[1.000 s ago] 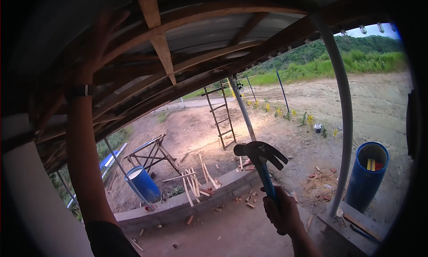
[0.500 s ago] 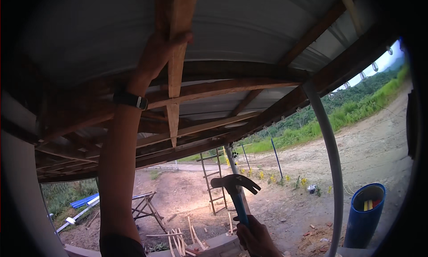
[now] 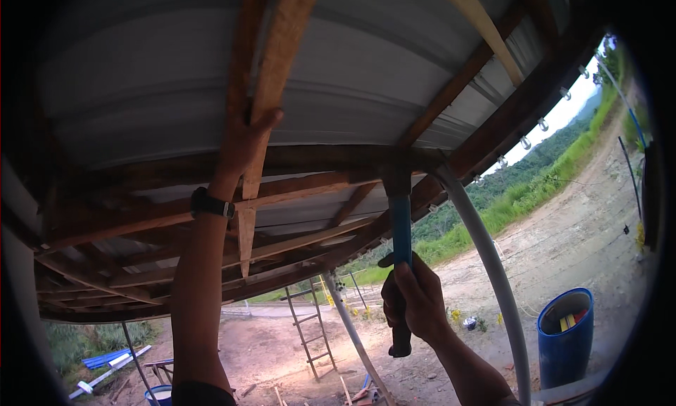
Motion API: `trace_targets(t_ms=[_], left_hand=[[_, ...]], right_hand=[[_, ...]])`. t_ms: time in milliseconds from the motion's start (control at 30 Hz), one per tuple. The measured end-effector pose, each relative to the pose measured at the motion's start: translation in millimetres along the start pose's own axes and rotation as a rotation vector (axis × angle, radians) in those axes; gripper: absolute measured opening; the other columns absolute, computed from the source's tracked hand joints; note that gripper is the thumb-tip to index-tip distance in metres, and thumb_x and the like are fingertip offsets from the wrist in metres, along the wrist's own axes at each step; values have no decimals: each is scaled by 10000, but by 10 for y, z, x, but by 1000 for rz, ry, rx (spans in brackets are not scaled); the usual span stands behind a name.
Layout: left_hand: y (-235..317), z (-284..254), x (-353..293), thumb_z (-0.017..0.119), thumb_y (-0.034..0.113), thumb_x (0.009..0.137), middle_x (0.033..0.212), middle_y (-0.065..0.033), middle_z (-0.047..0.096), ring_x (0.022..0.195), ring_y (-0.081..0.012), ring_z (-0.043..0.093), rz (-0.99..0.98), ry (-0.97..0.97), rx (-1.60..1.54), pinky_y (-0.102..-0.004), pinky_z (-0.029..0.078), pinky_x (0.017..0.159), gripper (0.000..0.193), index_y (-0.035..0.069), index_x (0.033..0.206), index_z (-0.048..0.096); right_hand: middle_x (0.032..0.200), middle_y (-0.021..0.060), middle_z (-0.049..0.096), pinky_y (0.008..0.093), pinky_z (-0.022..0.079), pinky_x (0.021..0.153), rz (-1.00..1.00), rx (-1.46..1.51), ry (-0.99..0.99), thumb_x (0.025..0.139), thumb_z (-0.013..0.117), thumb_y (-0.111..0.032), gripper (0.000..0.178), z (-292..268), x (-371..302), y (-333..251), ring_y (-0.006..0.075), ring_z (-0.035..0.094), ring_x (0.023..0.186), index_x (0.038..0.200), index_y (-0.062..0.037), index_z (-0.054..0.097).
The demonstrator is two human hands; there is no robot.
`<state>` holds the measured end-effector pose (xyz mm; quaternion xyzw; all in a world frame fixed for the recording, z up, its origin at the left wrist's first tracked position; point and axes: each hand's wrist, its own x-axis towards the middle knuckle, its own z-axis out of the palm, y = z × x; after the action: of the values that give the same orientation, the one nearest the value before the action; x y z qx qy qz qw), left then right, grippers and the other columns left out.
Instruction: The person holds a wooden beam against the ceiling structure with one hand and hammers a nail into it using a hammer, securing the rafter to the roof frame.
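Overhead, my left hand [image 3: 243, 142] is closed round a long wooden batten [image 3: 285, 36] under the roof sheets, its thumb on the batten's right side. A dark wristband [image 3: 211, 204] sits on that wrist. My right hand [image 3: 420, 300], lower and to the right, grips a hammer [image 3: 401, 230] by its handle. The hammer stands upright, with a blue shaft and a dark lower grip. Its dark head is in front of the roof beams and hard to make out; whether it touches wood I cannot tell.
Wooden crossbeams [image 3: 310, 193] run under the metal roof sheets [image 3: 352, 61]. A grey curved post [image 3: 493, 265] stands at the right, near a blue barrel [image 3: 565, 342] with things in it. A wooden ladder [image 3: 310, 328] stands on the dirt yard. Bulbs [image 3: 542, 124] hang along the roof edge.
My right hand has raised the hammer from low in the view up toward the beams, turning it upright. The view has tilted up; my left hand still holds the batten.
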<state>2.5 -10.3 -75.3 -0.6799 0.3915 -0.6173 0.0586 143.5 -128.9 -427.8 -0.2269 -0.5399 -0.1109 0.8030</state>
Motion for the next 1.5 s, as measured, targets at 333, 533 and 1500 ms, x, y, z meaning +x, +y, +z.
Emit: trace_targets(t_ms=[333, 533, 1500], left_hand=[[106, 70, -32, 748, 383, 921, 879, -26, 663, 825, -127, 630, -169, 48, 38, -314, 508, 760, 375, 37, 1048, 679], [60, 33, -67, 755, 393, 929, 899, -29, 669, 829, -126, 635, -133, 66, 31, -310, 515, 752, 426, 23, 1118, 663], [-251, -196, -55, 348, 406, 1107, 1475, -241, 537, 1405, -288, 477, -244, -123, -623, -420, 340, 1169, 623, -44, 1538, 363]], right_hand=[[691, -2, 474, 264, 354, 391, -344, 390, -73, 1095, 458, -449, 438, 588, 1371, -1488, 81, 415, 471, 1230, -39, 532], [705, -6, 466, 257, 336, 397, -245, 331, -242, 1091, 470, -425, 431, 715, 1306, -1742, 77, 395, 476, 1279, -42, 528], [746, 4, 482, 229, 341, 413, -210, 473, -605, 1105, 427, -261, 260, 393, 1473, -1799, 64, 425, 510, 1224, -31, 412]])
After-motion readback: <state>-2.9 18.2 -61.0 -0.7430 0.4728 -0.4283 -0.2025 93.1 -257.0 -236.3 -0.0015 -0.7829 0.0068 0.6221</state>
